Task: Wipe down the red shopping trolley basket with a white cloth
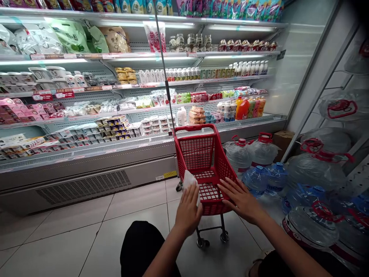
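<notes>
A small red shopping cart [213,177] with a lattice basket stands on the floor in front of me. My left hand [188,211] presses a white cloth or tissue [190,180] against the cart's left side, fingers laid over it; the exact grip underneath is hidden. On the opposite side, my right hand [240,198] rests with its fingers spread along the basket's right rim, holding nothing. The basket's lattice floor shows between the two hands. A thin dark pole [163,57] rises from the cart's far left corner.
Ahead runs an open refrigerated display [86,154] with shelves of packaged dairy and drinks. Large water bottles [263,150] crowd the right side, near the cart. Pale floor tiles [72,227] lie to the left. My knee [147,250] shows at the bottom.
</notes>
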{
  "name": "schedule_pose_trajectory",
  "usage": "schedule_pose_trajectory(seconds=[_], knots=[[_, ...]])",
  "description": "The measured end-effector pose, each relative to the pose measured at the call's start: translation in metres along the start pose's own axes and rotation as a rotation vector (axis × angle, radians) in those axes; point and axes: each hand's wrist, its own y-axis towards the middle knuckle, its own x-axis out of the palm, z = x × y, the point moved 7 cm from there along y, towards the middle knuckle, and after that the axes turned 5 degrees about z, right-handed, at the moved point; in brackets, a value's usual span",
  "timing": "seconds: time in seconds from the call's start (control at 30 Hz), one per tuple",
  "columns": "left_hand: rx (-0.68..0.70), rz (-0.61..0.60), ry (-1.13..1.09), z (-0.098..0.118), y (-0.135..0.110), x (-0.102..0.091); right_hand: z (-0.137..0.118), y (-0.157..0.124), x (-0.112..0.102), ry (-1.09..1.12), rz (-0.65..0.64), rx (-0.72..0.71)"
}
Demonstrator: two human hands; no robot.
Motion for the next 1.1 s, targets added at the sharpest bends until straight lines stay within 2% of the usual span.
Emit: schedule_pose_trajectory(seconds=[0.1,0.2,0.33,0.47,0.53,0.6,0.67,0.73,0.87,0.93,1.0,1.1], knots=[[0.024,0.008,0.001,0.021,-0.025,0.002,0.001,-0.009,0.009,0.009,0.005,0.063],[0.005,0.009,0.004,0.022,-0.034,0.001,-0.015,-0.017,0.017,0.029,-0.016,0.145],[-0.051,0.037,0.018,-0.005,-0.029,-0.004,-0.052,-0.017,0.026,0.062,-0.068,0.168],[-0.144,0.087,0.074,-0.043,-0.025,-0.011,-0.084,-0.004,0.024,0.147,-0.109,0.012],[-0.175,0.098,0.094,-0.056,-0.026,-0.013,-0.083,0.003,0.015,0.138,-0.090,-0.072],[-0.195,0.096,0.091,-0.060,-0.029,-0.013,-0.068,0.009,0.006,0.071,-0.025,-0.073],[-0.208,0.089,0.070,-0.054,-0.033,-0.011,-0.051,0.011,0.004,0.005,0.036,-0.039],[-0.207,0.078,0.037,-0.037,-0.036,-0.005,-0.042,0.010,0.008,-0.022,0.072,-0.008],[-0.143,0.035,-0.073,0.012,-0.038,0.008,-0.051,0.006,0.017,-0.010,0.090,0.023],[-0.117,0.011,-0.131,0.029,-0.038,0.010,-0.058,0.005,0.015,0.012,0.061,-0.008],[-0.104,-0.015,-0.184,0.033,-0.037,0.008,-0.059,0.004,0.009,0.046,0.017,-0.047],[-0.066,-0.042,-0.281,0.024,-0.033,-0.004,-0.045,0.004,-0.001,0.089,-0.033,-0.085]])
